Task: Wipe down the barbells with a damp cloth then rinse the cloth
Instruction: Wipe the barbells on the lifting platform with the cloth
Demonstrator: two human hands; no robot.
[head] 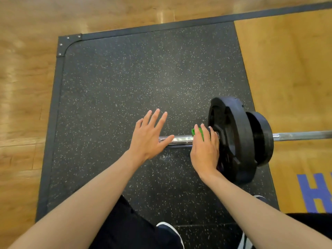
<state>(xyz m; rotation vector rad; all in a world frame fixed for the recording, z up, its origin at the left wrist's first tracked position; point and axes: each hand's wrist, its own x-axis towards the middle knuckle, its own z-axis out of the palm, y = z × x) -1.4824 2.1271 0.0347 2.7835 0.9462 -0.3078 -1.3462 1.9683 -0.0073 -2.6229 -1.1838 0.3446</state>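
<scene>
A chrome barbell (181,139) lies across a black speckled mat, its end sleeve pointing left. Two black weight plates (237,139) sit on it, and the bar shaft (303,136) runs off to the right. My right hand (203,151) wraps over the sleeve right beside the inner plate, gripping a green cloth (198,133) around the bar. My left hand (150,135) hovers over the sleeve's free end with fingers spread straight, holding nothing; its thumb lies on or just above the bar.
The black rubber mat (125,83) has a raised dark border with a bolted corner at upper left. Wooden floor (23,87) surrounds it, with a yellow panel bearing blue lettering (314,193) on the right. My knees and shoes show at the bottom.
</scene>
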